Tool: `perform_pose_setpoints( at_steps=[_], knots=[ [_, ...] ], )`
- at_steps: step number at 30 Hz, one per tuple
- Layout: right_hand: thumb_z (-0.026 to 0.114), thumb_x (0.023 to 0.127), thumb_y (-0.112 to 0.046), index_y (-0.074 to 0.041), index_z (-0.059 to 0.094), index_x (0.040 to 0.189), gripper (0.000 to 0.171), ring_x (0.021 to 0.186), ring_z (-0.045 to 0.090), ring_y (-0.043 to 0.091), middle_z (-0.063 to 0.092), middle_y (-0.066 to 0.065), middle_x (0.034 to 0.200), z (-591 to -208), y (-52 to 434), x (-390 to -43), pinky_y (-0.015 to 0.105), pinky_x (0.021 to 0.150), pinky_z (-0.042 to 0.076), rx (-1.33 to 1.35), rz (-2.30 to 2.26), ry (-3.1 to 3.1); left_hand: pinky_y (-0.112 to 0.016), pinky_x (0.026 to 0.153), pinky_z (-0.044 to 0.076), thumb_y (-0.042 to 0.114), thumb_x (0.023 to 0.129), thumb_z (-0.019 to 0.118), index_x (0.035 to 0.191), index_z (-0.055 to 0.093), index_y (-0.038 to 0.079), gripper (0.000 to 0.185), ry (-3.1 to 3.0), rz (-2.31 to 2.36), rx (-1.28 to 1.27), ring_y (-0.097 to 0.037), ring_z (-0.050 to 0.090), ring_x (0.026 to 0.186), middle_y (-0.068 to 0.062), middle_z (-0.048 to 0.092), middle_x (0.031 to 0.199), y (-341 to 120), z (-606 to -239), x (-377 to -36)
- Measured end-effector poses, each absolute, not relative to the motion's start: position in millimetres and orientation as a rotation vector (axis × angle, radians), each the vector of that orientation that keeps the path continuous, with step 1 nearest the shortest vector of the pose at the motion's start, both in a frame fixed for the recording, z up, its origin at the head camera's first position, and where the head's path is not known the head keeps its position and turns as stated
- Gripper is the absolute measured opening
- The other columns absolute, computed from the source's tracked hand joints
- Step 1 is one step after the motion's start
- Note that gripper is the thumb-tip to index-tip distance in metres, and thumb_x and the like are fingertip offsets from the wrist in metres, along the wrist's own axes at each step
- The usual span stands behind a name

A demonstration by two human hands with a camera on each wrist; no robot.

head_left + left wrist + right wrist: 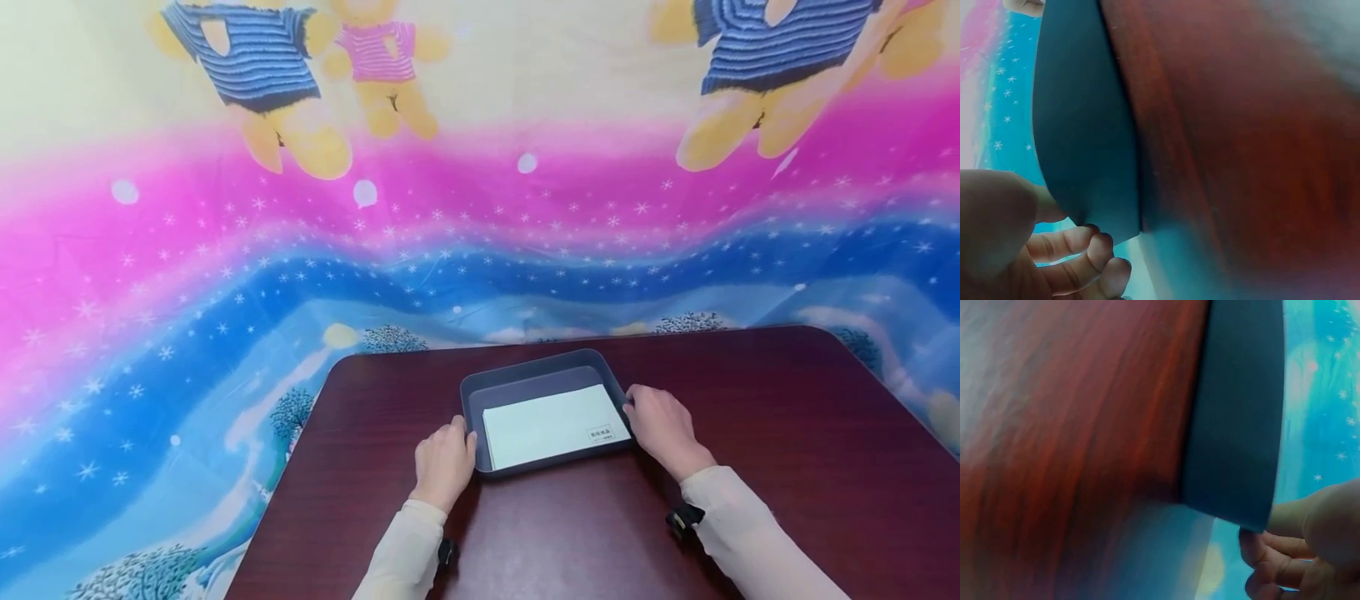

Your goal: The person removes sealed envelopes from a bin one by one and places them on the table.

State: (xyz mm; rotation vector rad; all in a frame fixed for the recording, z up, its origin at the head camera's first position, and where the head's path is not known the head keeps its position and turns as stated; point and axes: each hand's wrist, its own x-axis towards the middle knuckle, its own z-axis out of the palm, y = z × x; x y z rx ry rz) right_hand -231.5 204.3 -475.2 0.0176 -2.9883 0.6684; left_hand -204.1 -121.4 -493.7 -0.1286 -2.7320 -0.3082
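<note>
A colourful printed cloth (150,292), showing teddy bears in striped jumpers above bands of pink and blue with snowflakes, is hanging behind and around a dark reddish-brown table (787,433). Near the middle of the table, toward its far edge, a dark grey rectangular tray (525,372) is sitting flat on the wood. Inside it a white sheet of paper (547,425) is lying face up, filling most of the floor, with a small printed label (600,433) at its near right corner.

The left hand (444,461) is resting against the tray's left wall, thumb at the rim and fingers (1079,262) curling by the near corner; the left wrist view is showing them just at the wall's outer face. The right hand (660,427) is pressing on the right wall, its thumb at the rim and its fingers (1272,562) bending beside the corner. Both sleeves are pale cream.
</note>
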Motion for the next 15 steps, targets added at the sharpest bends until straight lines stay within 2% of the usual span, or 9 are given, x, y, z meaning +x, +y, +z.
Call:
perform_pose_setpoints(
  at_steps=[8,15],
  knots=[
    [0.063,0.097,-0.009,0.002,0.069,0.101,0.014,0.070,0.060,0.024,0.071,0.018,0.089,-478.1,207.8,-237.1,0.039,0.059,0.048,-0.002,0.689,-3.005,-0.038,0.045,0.042,0.021,0.091,0.072,0.085,0.063,0.010,0.016,-2.707,-0.279,-0.158,-0.027,0.063,0.053,-0.008,0.064,0.062,-121.6,-498.9,-206.5],
    [0.062,0.097,-0.009,-0.002,0.066,0.091,0.010,0.064,0.055,0.021,0.065,0.011,0.078,-476.4,209.9,-238.5,0.034,0.056,0.042,0.011,0.709,-3.035,-0.037,0.044,0.043,0.020,0.090,0.074,0.083,0.064,0.009,0.016,-2.721,-0.220,-0.189,-0.026,0.062,0.050,-0.009,0.064,0.060,-120.6,-495.7,-208.1]
  ],
)
